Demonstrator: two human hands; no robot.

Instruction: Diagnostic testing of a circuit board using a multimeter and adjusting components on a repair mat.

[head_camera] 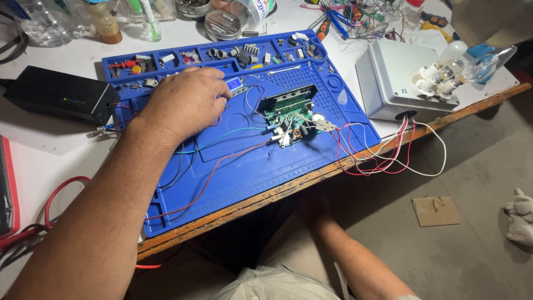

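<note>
- Left hand (183, 103): resting palm-down on the blue work mat (244, 166), fingers loosely curled, fingertips touching a small blue display module (235, 85); whether it pinches the module cannot be told.
- Right hand (312, 206): below the worktop (311, 180) edge, in shadow; its grip cannot be told.
- Green circuit board (286, 114): lies on the mat, just right of the left hand, red and blue wires trailing from it.
- White box (388, 78): right of the mat, bulbs (463, 69) on top.
- Black adapter (58, 94): left of the mat.
</note>
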